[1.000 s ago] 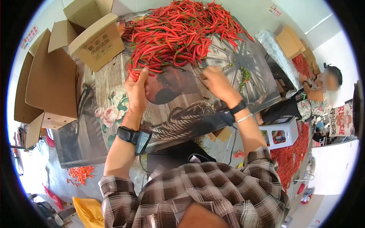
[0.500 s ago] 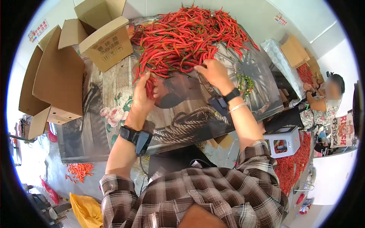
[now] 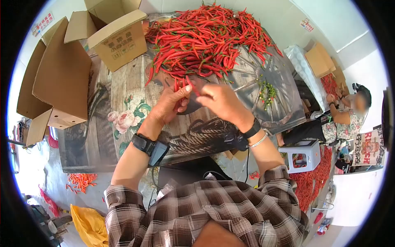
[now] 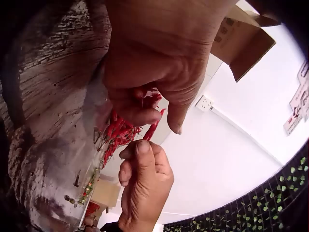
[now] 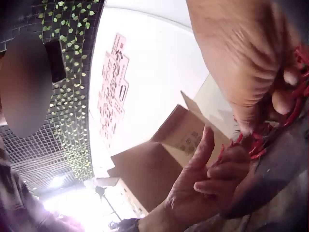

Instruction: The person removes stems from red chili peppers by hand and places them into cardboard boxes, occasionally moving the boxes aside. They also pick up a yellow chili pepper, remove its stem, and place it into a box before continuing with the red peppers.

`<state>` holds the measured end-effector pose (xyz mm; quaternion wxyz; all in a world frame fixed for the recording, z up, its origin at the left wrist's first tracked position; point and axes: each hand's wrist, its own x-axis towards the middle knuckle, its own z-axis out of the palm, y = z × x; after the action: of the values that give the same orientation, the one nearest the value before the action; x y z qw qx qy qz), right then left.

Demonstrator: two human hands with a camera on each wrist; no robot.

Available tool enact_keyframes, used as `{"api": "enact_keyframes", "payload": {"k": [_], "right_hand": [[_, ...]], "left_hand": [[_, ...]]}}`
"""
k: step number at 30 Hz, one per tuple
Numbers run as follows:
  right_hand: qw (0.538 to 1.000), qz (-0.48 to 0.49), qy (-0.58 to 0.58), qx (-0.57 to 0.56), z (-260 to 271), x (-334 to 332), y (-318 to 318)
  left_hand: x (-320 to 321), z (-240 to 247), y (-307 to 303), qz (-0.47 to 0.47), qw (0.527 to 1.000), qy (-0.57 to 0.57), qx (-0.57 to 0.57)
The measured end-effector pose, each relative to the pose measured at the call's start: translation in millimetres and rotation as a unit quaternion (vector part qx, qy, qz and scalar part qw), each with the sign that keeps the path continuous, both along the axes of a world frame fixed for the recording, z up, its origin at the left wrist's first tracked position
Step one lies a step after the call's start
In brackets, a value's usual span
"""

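My left hand point(image 3: 169, 103) is curled around several red chili peppers point(image 4: 150, 100), mostly hidden in the palm. Facing it, my right hand point(image 3: 225, 106) pinches the end of one slim red chili pepper point(image 4: 152, 129) between thumb and fingertips; in the left wrist view this pepper points up toward the left fingertips. Just beyond both hands lies a large heap of red chili peppers point(image 3: 201, 41) with green stems. A small scatter of green stems point(image 3: 267, 91) is on the table to the right of my right hand.
The table point(image 3: 127, 76) has a printed cover with wood, roses and rope. Open cardboard boxes stand on the left, a tall one point(image 3: 61, 78) and a smaller one point(image 3: 122, 46). A seated person point(image 3: 343, 111) works at the right, near a white stool point(image 3: 304, 158).
My right hand has left the near edge of the heap and come in toward my left hand, now pinching a chili pepper. The left hand has shifted right, keeping its peppers.
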<state>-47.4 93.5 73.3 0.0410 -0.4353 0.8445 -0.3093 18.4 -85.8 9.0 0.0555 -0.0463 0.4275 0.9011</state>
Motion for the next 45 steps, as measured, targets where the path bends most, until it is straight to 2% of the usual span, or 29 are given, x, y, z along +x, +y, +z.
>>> {"api": "enact_keyframes", "payload": {"k": [3,6,8,9,11,13,15,16,17,18,19,22,26,28,32,34,38,42,45], "right_hand": [[0.998,0.043,0.031,-0.013,-9,6,-6],[1.000,0.006,0.007,-0.005,-8,4,-7],[0.997,-0.044,-0.065,0.008,-9,-3,-4],[0.997,-0.044,-0.064,0.008,-17,-13,1],[0.993,-0.107,0.041,-0.022,-31,-35,13],[0.986,-0.164,0.008,-0.020,-24,-49,29],[0.979,-0.173,0.084,0.062,-23,-72,42],[0.979,-0.174,0.084,0.063,-29,-81,42],[0.971,-0.189,0.146,0.026,-33,-89,40],[0.957,-0.201,0.208,-0.012,-36,-97,39],[0.957,-0.200,0.210,-0.014,-35,-100,36],[0.972,-0.207,0.089,0.060,-42,-111,24],[0.978,-0.186,0.096,0.008,-54,-110,27],[0.979,-0.203,0.022,-0.008,-54,-102,31],[0.975,-0.220,0.001,0.001,-52,-94,30],[0.984,-0.174,-0.037,-0.028,-52,-89,27],[0.995,-0.087,-0.038,-0.018,-52,-70,16],[0.993,-0.109,-0.055,-0.002,-43,-51,12],[0.992,-0.103,-0.052,-0.045,-42,-55,12]], "left_hand": [[0,-5,-2,0.007,1.000,-0.004,-0.003],[-1,-8,2,0.036,0.999,0.001,-0.011],[-3,-10,5,0.056,0.998,0.002,-0.023],[-3,-11,5,0.089,0.995,0.005,-0.035],[-2,-7,2,0.123,0.991,0.009,-0.045],[0,3,-7,0.207,0.978,-0.026,-0.018],[-5,-8,-13,0.204,0.979,-0.001,0.027],[-8,-16,-13,0.169,0.983,0.020,0.072],[-11,-17,-13,0.135,0.983,0.044,0.117],[-12,-18,-13,0.135,0.983,0.046,0.116],[-11,-15,-11,0.124,0.984,0.038,0.125],[-6,-5,-12,0.120,0.984,0.003,0.130],[-8,-9,-16,0.094,0.988,-0.014,0.125],[-8,-10,-13,0.088,0.990,-0.012,0.107],[-9,-12,-14,0.067,0.993,-0.002,0.102],[-9,-13,-15,0.065,0.991,-0.001,0.115],[-10,-14,-15,0.073,0.988,-0.001,0.133],[-8,-13,-12,0.068,0.989,0.007,0.133],[-7,-10,-13,0.088,0.992,-0.001,0.085]]}}
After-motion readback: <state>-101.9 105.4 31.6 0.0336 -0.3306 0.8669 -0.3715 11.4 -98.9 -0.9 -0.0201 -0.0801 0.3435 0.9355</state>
